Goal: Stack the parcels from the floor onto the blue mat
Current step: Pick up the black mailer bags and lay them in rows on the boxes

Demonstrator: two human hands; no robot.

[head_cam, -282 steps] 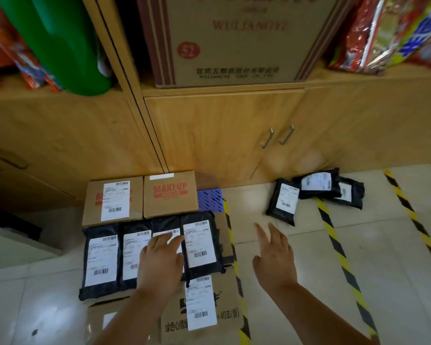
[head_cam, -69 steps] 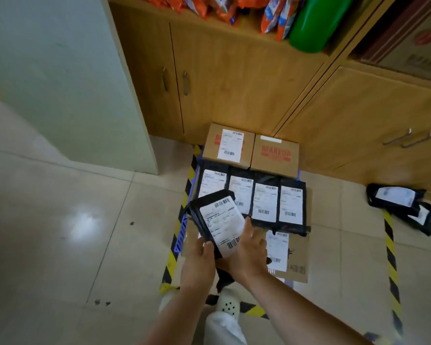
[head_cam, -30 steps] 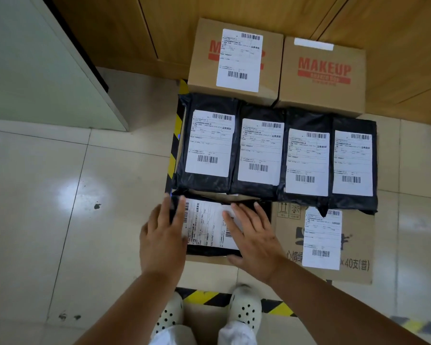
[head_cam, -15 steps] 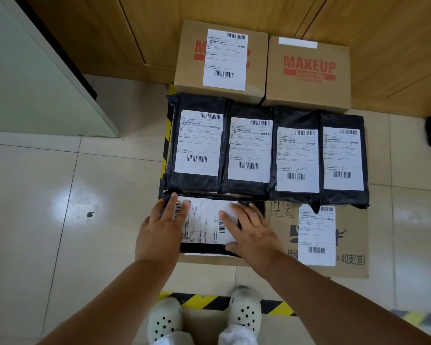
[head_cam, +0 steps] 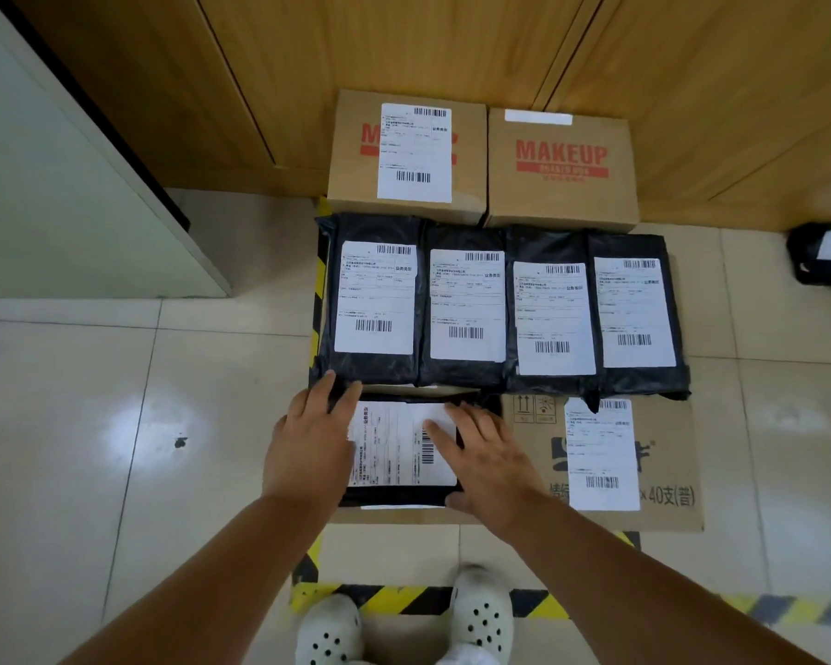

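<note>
A black parcel with a white label (head_cam: 399,448) lies flat on the front left of a large flat cardboard box (head_cam: 663,463). My left hand (head_cam: 310,441) presses on its left end with straight fingers. My right hand (head_cam: 488,455) lies flat on its right end. Behind it several black labelled parcels (head_cam: 500,309) lie side by side in a row. Two brown boxes (head_cam: 406,153) (head_cam: 562,170) stand behind them against the cabinet. The blue mat is hidden under the stack. Another black parcel (head_cam: 828,254) lies on the floor at the right edge.
Wooden cabinet doors (head_cam: 404,50) close off the back. A pale green panel (head_cam: 58,184) stands at the left. Yellow-black floor tape (head_cam: 404,599) runs in front of the stack by my white shoes (head_cam: 480,611). Light floor tiles (head_cam: 92,448) spread to the left.
The parcel I carried in both hands now lies on the front left of the flat box. Over the last second my hands stayed pressed on it; only the view shifted slightly.
</note>
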